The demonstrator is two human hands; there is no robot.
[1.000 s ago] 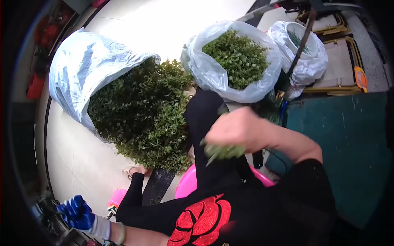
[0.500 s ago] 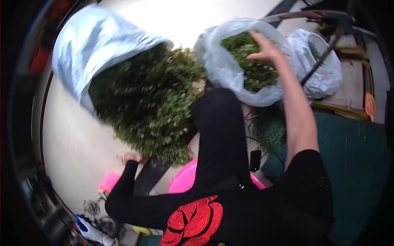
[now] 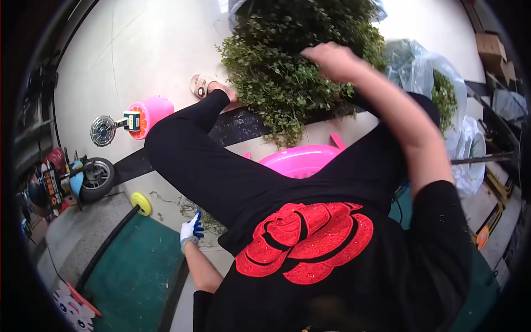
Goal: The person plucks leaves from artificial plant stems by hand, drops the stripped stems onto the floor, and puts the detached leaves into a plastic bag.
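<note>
Green sprigs [image 3: 282,83] lie heaped at the right hand [image 3: 332,61], plenty apparently remaining, others already in the bag [image 3: 408,63], and whether that hand or the left hand [image 3: 192,231] is open or gripping, I cannot tell.

A pale tiled floor [image 3: 166,33] spread across the room, crossed by a dark band [image 3: 238,126], and the light on it was strongest toward the top. A pink plastic seat [image 3: 301,157] stood near the middle, while further left a small fan [image 3: 103,131] showed just beside a pink cylinder [image 3: 157,113], above a black-tyred wheel [image 3: 99,191]. A green panel [image 3: 135,271] filled the lower left beside a black bar [image 3: 108,246] ending at a yellow disc [image 3: 144,203], and a cardboard box [image 3: 491,48] stood at upper right.
</note>
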